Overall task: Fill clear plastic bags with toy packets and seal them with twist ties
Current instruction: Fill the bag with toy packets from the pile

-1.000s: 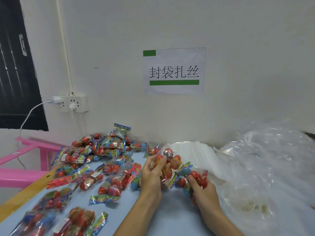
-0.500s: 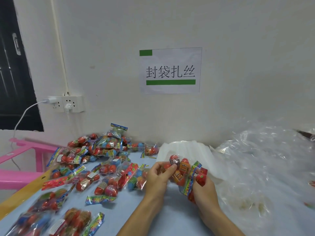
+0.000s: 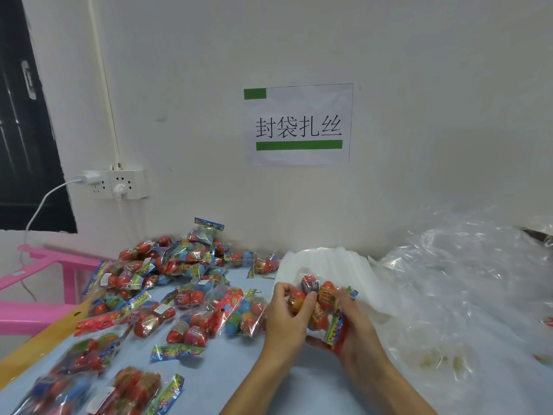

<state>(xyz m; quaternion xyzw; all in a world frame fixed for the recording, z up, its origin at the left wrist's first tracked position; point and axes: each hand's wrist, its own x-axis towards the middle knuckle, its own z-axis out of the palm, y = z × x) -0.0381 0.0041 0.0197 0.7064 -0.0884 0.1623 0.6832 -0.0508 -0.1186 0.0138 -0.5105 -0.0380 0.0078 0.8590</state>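
Here, in the head view, left hand (image 3: 287, 320) and right hand (image 3: 356, 330) curl their fingers around gathered toy packets (image 3: 318, 298) above the worktop (image 3: 227, 375); clear plastic bags (image 3: 454, 295) lie right, apparently unfilled; no twist ties visible.

red, orange and blue eggs in toy packets (image 3: 191, 298); pale blue table (image 3: 227, 372); pink stool (image 3: 39, 295); green-barred white sign (image 3: 298, 124).

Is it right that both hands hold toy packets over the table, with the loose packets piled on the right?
Not quite. The head view shows both hands, left and right, holding packets over the table, but the pile lies on the left.
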